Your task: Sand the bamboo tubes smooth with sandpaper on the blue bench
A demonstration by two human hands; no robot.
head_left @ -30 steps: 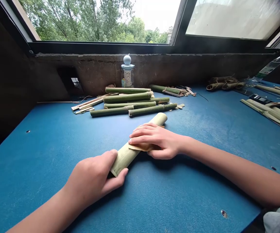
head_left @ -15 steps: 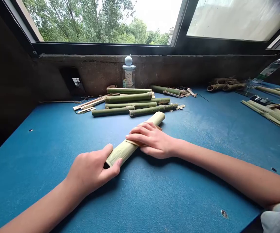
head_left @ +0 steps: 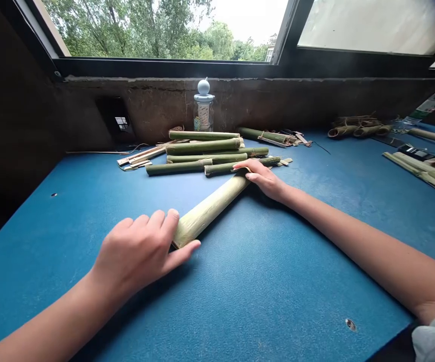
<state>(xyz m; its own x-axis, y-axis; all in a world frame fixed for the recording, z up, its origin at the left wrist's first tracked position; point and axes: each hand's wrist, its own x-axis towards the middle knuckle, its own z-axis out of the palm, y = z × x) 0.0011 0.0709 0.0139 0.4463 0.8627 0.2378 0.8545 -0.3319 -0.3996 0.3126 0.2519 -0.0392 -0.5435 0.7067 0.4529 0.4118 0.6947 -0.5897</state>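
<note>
A pale, peeled bamboo piece (head_left: pixel 213 208) lies at a slant on the blue table (head_left: pixel 240 291). My left hand (head_left: pixel 138 246) grips its near end, with the thumb along the lower side and the fingers on the upper side. At the far end, my right hand (head_left: pixel 260 177) presses a thin brown sheet (head_left: pixel 243 169), which looks like sandpaper, against the bamboo. The sheet curls up a little under my fingers, and the hand covers the bamboo's far tip.
Several green bamboo tubes (head_left: pixel 202 147) lie behind the piece, with split strips (head_left: pixel 138 160) to their left. A light-blue-topped jar (head_left: pixel 203 108) stands by the wall. At the right are bamboo tubes (head_left: pixel 360 130), pale strips (head_left: pixel 428 173) and a plastic bottle (head_left: pixel 430 105).
My right hand has slid up and away along the bamboo with the brown sheet, from its middle to its far end. My left hand stays at the near end.
</note>
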